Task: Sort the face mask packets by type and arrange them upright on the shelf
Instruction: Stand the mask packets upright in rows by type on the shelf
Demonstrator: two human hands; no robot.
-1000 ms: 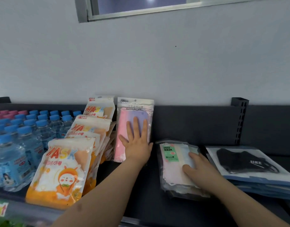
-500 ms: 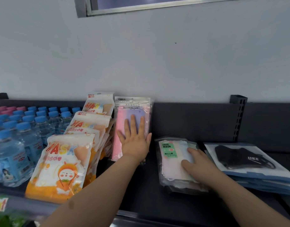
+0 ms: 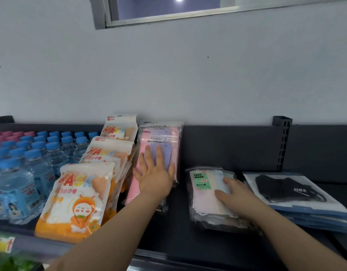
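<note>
Stack of green-label FACE MASK packets lies flat on the dark shelf, long axis running front to back, label end toward the back panel. Right hand rests on its right half, fingers laid fairly straight over the top packet, thumb spread; nothing pinched yet. It is clearly the nearer hand. To the left, across a strip of bare shelf, the pastel pink-and-purple mask packets stand upright, leaning on the back panel. Left hand presses them flat-palmed, fingers straight. Likely next: tip the flat stack up onto its near short edge, beside the pastel row. Orange MASK packets stand further left; black mask packets lie flat just right.
</note>
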